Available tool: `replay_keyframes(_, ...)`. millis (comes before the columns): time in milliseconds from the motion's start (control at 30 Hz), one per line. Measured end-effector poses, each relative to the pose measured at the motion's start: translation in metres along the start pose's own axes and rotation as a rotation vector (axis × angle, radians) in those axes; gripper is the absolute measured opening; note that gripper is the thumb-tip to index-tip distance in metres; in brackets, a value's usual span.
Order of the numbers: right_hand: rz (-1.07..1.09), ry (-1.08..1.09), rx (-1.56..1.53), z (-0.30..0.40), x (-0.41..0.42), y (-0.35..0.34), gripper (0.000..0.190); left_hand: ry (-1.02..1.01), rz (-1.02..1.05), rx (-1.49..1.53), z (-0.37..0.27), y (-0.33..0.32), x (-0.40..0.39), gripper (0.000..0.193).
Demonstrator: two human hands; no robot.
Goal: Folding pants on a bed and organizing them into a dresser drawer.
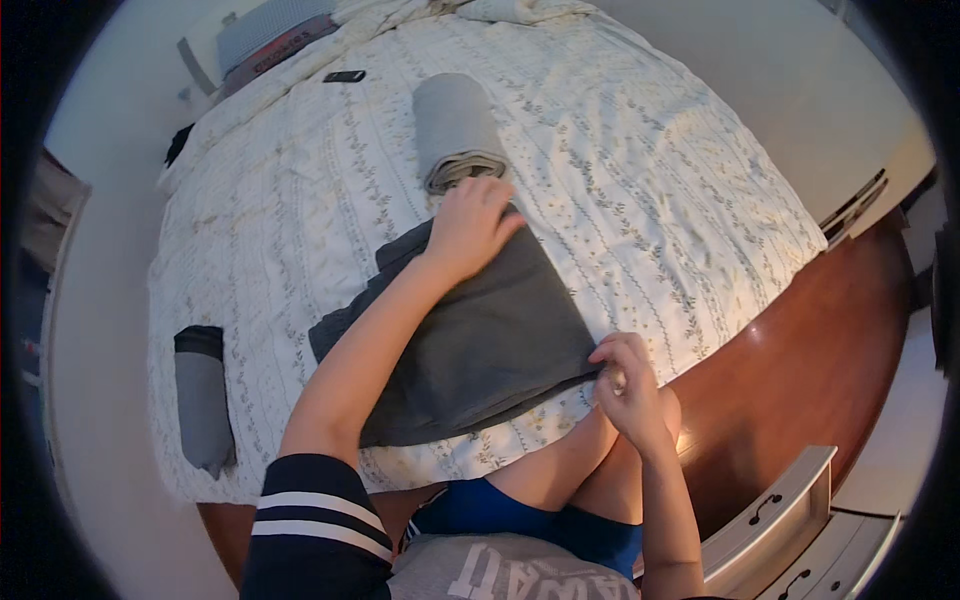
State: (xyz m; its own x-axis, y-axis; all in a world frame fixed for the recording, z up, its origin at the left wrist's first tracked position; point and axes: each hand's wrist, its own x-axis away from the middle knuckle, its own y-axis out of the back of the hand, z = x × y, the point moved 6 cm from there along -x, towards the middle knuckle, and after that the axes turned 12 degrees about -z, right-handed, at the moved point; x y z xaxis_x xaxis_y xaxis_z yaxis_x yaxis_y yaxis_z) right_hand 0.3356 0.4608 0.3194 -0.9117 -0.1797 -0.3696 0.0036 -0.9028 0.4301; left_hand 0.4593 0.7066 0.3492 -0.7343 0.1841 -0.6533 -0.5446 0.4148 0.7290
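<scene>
A dark grey folded cloth garment [495, 337] lies flat on the bed in front of me. My left hand [472, 225] reaches across it to its far end, fingers over the far corner and thumb apart on the cloth; whether it pinches the fabric is hard to tell. At the near right corner, my right hand [630, 390] has its fingers curled and its fingertips on the garment's edge. Just beyond my left hand lies a light grey rolled cloth [457, 120], its spiral end facing me. A smaller grey roll with a black band [202, 401] rests at the bed's left side.
The bed wears a white leaf-patterned cover [660, 225]. A black phone [344, 76] lies toward its far left, near stacked pillows [277, 45]. At lower right, an open drawer [772, 517] juts over the reddish-brown floor [810, 352]. My legs touch the bed's near edge.
</scene>
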Motion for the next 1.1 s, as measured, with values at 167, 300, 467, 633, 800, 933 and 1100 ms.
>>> replay_keyframes(167,0.002,0.250,0.114,0.073,-0.010,-0.035,0.045,-0.173,0.312,0.072,-0.044,0.068,0.087,0.053)
replay_keyframes(300,0.249,0.460,0.113,0.120,0.015,-0.097,0.058,0.209,0.127,0.018,0.022,0.113,0.137,0.046)
replay_keyframes(467,0.171,0.473,0.193,0.108,0.024,-0.120,0.044,0.435,-0.027,0.137,0.051,0.118,0.129,0.042)
replay_keyframes(633,0.062,0.634,0.284,0.130,0.027,-0.118,0.034,0.756,-0.106,0.430,0.098,0.081,0.116,0.037)
replay_keyframes(800,0.188,0.705,0.434,0.127,0.056,-0.137,0.034,0.836,-0.063,0.432,0.119,0.065,0.131,0.028)
replay_keyframes(933,0.241,0.620,0.340,0.142,0.068,-0.149,0.036,0.807,-0.104,0.388,0.120,0.068,0.147,0.031)
replay_keyframes(1100,0.258,0.643,0.483,0.141,0.082,-0.168,0.043,0.671,0.422,0.034,0.118,0.101,0.156,0.049)
